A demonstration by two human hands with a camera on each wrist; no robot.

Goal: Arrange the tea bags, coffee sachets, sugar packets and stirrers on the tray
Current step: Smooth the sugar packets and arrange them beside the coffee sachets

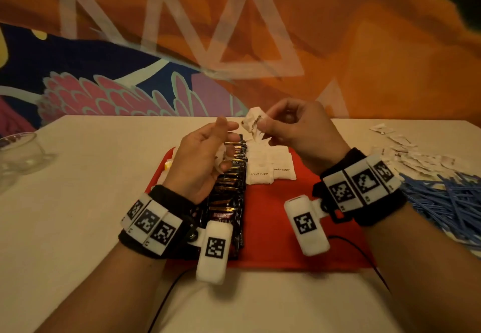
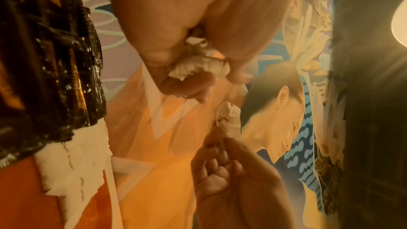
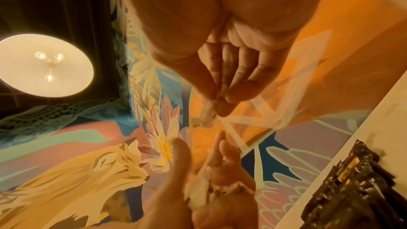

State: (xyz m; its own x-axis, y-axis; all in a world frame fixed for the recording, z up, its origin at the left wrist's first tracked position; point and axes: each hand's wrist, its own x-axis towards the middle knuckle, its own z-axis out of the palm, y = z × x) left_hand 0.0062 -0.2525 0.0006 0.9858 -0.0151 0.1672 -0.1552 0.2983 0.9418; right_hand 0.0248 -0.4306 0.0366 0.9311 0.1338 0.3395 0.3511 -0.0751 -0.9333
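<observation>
A red tray (image 1: pixel 276 218) lies in front of me on the white table. A row of black coffee sachets (image 1: pixel 229 192) runs down its left half, with white brown-sugar packets (image 1: pixel 260 168) in rows beside it. My left hand (image 1: pixel 221 150) hovers over the sachets, its lower fingers curled round a small bunch of white sugar packets (image 2: pixel 198 65). My right hand (image 1: pixel 263 124) pinches one sugar packet (image 1: pixel 253 121) between thumb and fingers, raised above the tray's far end. In the left wrist view this pinched packet (image 2: pixel 229 119) stands upright, apart from the left hand.
Blue stirrers (image 1: pixel 442 197) lie heaped on the table to the right of the tray, with loose white packets (image 1: pixel 406 150) behind them. A glass bowl (image 1: pixel 18 153) stands at the far left. A painted wall rises behind the table. Thin black cables (image 1: pixel 166 296) trail over the near edge.
</observation>
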